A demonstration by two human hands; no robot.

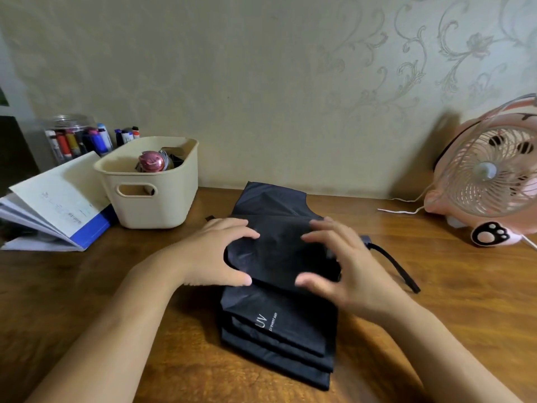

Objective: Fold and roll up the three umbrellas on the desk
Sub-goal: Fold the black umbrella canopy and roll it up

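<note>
A dark navy umbrella lies flattened on the wooden desk, its fabric panels stacked in pleats with "UV" printed on the near one. A rolled fold of fabric crosses its middle. My left hand grips the left end of that roll, thumb under and fingers over it. My right hand curls round the right end, slightly blurred. The umbrella's black wrist strap trails off to the right. Only this one umbrella shows in view.
A cream plastic basket with small items stands at the back left, beside an open booklet and a jar of markers. A pink desk fan with a white cable stands at the right, against the wall.
</note>
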